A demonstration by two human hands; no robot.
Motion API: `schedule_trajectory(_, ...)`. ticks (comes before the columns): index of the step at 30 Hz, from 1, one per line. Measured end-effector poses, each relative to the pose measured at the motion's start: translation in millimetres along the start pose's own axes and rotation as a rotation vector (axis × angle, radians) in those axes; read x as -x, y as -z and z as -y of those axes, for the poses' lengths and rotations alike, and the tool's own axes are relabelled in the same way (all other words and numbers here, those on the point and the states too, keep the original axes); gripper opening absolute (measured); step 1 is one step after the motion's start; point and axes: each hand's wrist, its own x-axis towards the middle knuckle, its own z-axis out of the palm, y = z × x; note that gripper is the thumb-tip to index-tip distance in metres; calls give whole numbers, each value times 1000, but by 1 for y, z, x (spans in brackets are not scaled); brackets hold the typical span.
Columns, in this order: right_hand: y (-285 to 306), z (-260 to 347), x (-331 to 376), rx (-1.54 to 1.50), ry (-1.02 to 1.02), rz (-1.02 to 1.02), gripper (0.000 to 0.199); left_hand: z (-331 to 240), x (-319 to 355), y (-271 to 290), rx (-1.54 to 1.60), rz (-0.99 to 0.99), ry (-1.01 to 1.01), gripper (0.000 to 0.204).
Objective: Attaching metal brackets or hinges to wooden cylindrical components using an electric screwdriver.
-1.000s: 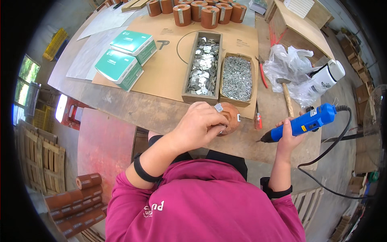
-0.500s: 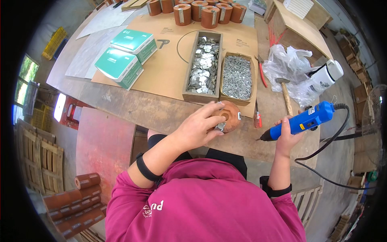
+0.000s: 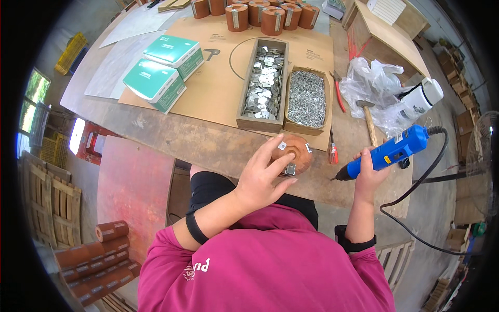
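A round reddish-brown block (image 3: 300,157) with a recessed centre sits at the near edge of the workbench. Small metal plates show on its rim, one beside my left fingertips and another at the near side. My left hand (image 3: 264,176) lies over the block's left side, fingers spread, a fingertip at the recess. In my right hand (image 3: 367,169) is a blue electric screwdriver (image 3: 387,156), its dark tip pointing left toward the block, apart from it. Beyond the block stand a wooden tray of metal plates (image 3: 263,86) and a box of screws (image 3: 306,99).
Two green boxes (image 3: 152,80) stand on the cardboard at left. A red-handled screwdriver (image 3: 333,153), a hammer (image 3: 369,122), red-handled pliers (image 3: 340,96) and a plastic bag (image 3: 369,86) lie at right. More brown blocks (image 3: 272,21) stand at the back. The tool's black cable (image 3: 434,177) hangs rightward.
My left hand has shifted slightly down and its fingers have spread, uncovering a metal plate on the block's left rim. The block sits slightly nearer; the blue tool has barely moved.
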Motion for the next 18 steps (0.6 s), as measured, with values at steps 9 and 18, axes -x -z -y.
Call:
schedule_trajectory(9,1,2,1,4,4,-7,46,14,6,-3,85,10,-88,35)
schedule_trajectory(18,0,1,1,11,11,5,46,17,8,-6,86,-21,-101,35)
